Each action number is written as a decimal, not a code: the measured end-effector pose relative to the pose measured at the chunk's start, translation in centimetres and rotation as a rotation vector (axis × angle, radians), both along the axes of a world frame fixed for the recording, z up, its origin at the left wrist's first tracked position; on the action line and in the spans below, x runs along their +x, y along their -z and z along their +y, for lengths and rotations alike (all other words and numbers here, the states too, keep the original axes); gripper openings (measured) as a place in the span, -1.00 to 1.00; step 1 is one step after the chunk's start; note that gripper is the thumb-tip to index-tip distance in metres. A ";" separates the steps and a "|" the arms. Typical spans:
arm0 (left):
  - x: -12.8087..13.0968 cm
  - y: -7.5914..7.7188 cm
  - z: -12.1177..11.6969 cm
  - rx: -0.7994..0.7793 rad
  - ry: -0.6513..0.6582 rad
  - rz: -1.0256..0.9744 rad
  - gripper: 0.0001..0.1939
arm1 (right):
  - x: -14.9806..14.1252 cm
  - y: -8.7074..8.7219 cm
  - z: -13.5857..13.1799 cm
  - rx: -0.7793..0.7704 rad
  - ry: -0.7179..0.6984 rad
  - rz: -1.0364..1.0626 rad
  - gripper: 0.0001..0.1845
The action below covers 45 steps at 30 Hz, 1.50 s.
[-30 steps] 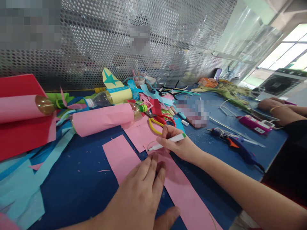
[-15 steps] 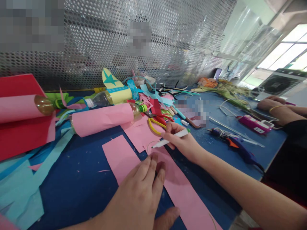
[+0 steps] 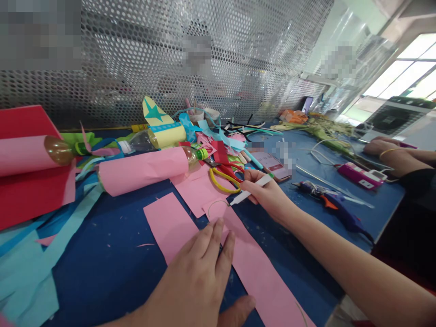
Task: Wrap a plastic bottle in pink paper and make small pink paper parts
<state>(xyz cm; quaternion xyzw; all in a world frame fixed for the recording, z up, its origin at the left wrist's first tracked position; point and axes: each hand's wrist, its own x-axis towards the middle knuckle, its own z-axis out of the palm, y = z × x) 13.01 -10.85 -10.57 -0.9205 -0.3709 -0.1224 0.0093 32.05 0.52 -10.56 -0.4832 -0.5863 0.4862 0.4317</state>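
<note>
My right hand grips a white marker with a green end, its tip at the upper end of a long pink paper strip. A thin curved line shows on the strip beside the tip. My left hand lies flat with fingers stretched out, pressing on the strip and on a second pink paper piece next to it. Yellow-and-red-handled scissors lie just beyond the marker, on another pink sheet. A pink-wrapped bottle with a green cap rests on its side further left.
A hot glue gun, a phone and a purple power strip lie to the right. Another person's hands rest beyond them. Paper scraps pile up at the back; blue paper strips and red sheets are at left.
The marker tip has moved right along the strip, and the curved line is longer. My left hand stays in place. The view has shifted slightly.
</note>
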 end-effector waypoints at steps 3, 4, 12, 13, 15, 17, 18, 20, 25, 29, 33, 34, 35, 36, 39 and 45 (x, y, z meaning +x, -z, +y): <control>0.0 0.0 0.0 0.008 0.002 0.003 -0.36 | 0.1 0.1 0.1 0.004 -0.006 -0.006 -0.77; 0.0 0.0 -0.1 0.006 0.001 0.000 -0.36 | 0.1 0.2 0.1 0.006 -0.010 -0.008 -0.77; -0.1 0.2 -0.1 0.052 0.002 0.002 -0.37 | 0.2 0.4 0.2 0.015 -0.031 -0.016 -0.75; -0.1 0.3 -0.1 0.051 0.007 -0.002 -0.37 | 0.2 0.3 0.2 0.014 -0.033 -0.016 -0.74; 0.0 0.3 -0.1 0.059 0.015 -0.001 -0.37 | 0.2 0.2 0.2 0.012 -0.032 -0.015 -0.74; 0.0 0.2 -0.1 0.080 0.017 0.003 -0.37 | 0.2 0.2 0.3 0.010 -0.027 -0.014 -0.75; 0.1 0.1 -0.1 0.096 0.018 0.007 -0.37 | 0.2 0.2 0.3 0.009 -0.025 -0.015 -0.75; 0.1 -0.1 0.0 0.126 0.024 0.030 -0.37 | 0.2 0.2 0.3 0.007 -0.029 -0.021 -0.76; 0.0 -0.2 0.2 0.180 0.055 0.083 -0.35 | 0.2 0.3 0.3 0.025 -0.024 -0.046 -0.73; -0.1 0.1 0.4 0.220 0.065 0.081 -0.36 | 1.0 -0.9 1.0 0.130 0.059 -0.099 -0.66; -0.2 0.3 0.4 0.326 0.056 0.078 -0.40 | 3.3 -3.4 0.9 0.298 0.134 -0.296 -0.67; -0.2 0.4 0.4 0.352 0.058 0.071 -0.41 | 3.9 -3.8 0.6 0.336 0.136 -0.366 -0.71; -0.3 0.5 0.3 0.370 0.060 0.063 -0.42 | 4.5 -4.1 0.2 0.368 0.132 -0.438 -0.73; -0.3 0.6 0.4 0.381 0.061 0.052 -0.44 | 5.0 -4.1 -0.3 0.392 0.122 -0.510 -0.73; -0.8 0.4 0.9 0.354 0.036 -0.007 -0.48 | 6.1 -2.9 -1.8 0.415 0.070 -0.696 -0.65; -2.0 -1.1 4.0 0.021 -0.240 -0.158 -0.29 | 6.1 0.4 -3.6 0.420 -0.013 -0.953 -0.45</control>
